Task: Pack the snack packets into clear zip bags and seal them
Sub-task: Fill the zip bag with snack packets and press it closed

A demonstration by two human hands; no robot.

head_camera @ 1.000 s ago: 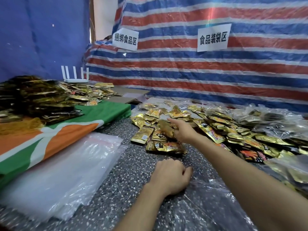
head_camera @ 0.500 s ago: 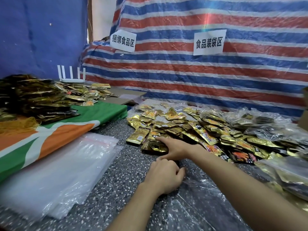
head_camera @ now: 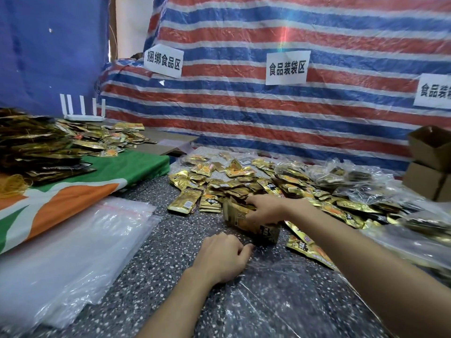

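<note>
Nearest you, toward the front edge of the tabletop point(head_camera: 170, 242), your left hand point(head_camera: 220, 258) lay curled at the mouth of the clear zip bag point(head_camera: 280, 291); whether it pinched the film I cannot tell. Just beyond, your right hand point(head_camera: 264, 211), which a second earlier was reaching into the loose packets point(head_camera: 244, 184), had clasped a bundle of packets point(head_camera: 240, 219) and drawn it back near the bag's mouth. Loading, I judge, came next; sealing remained.
</note>
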